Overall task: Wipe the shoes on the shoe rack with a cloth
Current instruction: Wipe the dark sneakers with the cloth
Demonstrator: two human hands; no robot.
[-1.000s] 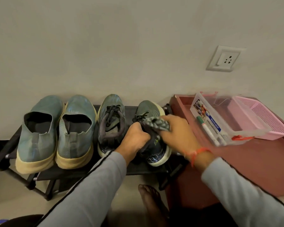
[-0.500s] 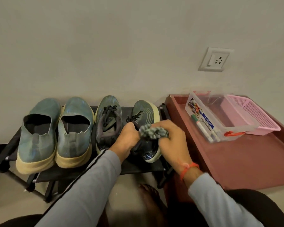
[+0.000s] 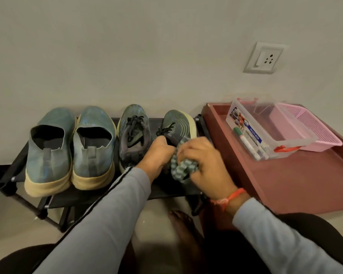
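- Head view: four shoes stand in a row on the rack (image 3: 18, 167), toes to the wall at 12 o'clock, heels at 6 o'clock toward the person.
- Sneaker (image 3: 178, 125), the rightmost of the four, is the one in hand. Its long axis runs roughly 12 to 6 o'clock, toe leaning a little toward 1 o'clock. Only the toe and laces show; both hands cover the heel half.
- Left hand (image 3: 158, 155) curls closed on the sneaker's collar at the 9 o'clock side, steadying it. Its fingertips are hidden inside or behind the shoe.
- Right hand (image 3: 204, 165) is bunched shut around the cloth (image 3: 183, 167), a grey-green wad, pressed against the sneaker's heel side at about 3 to 4 o'clock of the shoe.
- Key relation: unwiped upper lies at 12 o'clock from the cloth, straight along the shoe's axis. The right hand is nearer to it; I judge a forward stroke toward the toe would cover it while the left hand holds.
- Second sneaker (image 3: 134, 135) sits just beside, at 9 o'clock of the left hand; the slip-ons (image 3: 71, 147) stand further at 9 o'clock, touching each other.
- Tray (image 3: 285, 186) with a clear box (image 3: 265, 133) and pink basket (image 3: 313, 127) lies at 3 o'clock, just beside the rack.
- Risk, as a guess: a hard push could slide the shoe into the wall.
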